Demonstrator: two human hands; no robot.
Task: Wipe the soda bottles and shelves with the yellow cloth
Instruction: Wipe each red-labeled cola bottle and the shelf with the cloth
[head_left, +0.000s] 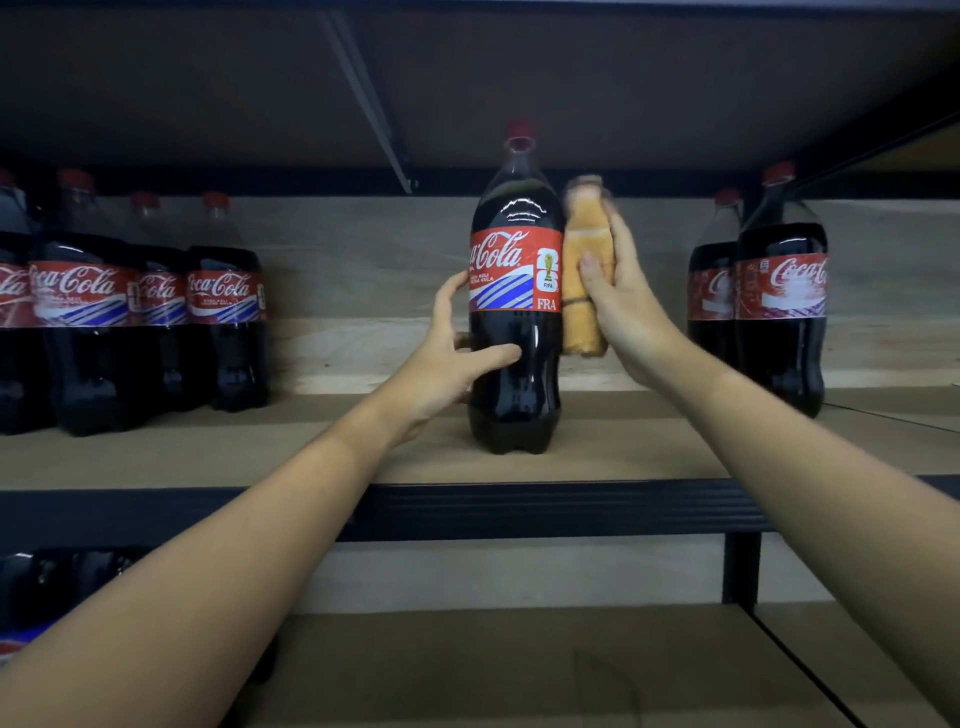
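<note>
Soda bottle (516, 291): upright, mid-shelf (623, 452), red cap on. Left hand (451, 353): fingers curled round the bottle's lower body. Right hand (621, 306): grips the folded yellow cloth (584, 270), pressed against the bottle's right side. More bottles (130, 312) stand left and right.

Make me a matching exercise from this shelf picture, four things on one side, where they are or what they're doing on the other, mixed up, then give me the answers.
Column one:
1. left hand
2. right hand
3. yellow cloth
4. group of Coca-Cola bottles

Column two:
A. pressed against the right side of the middle Coca-Cola bottle
B. standing at the left end of the shelf
C. gripping the middle bottle below its label
D. holding the cloth

Pairs: 1-C, 2-D, 3-A, 4-B
</note>
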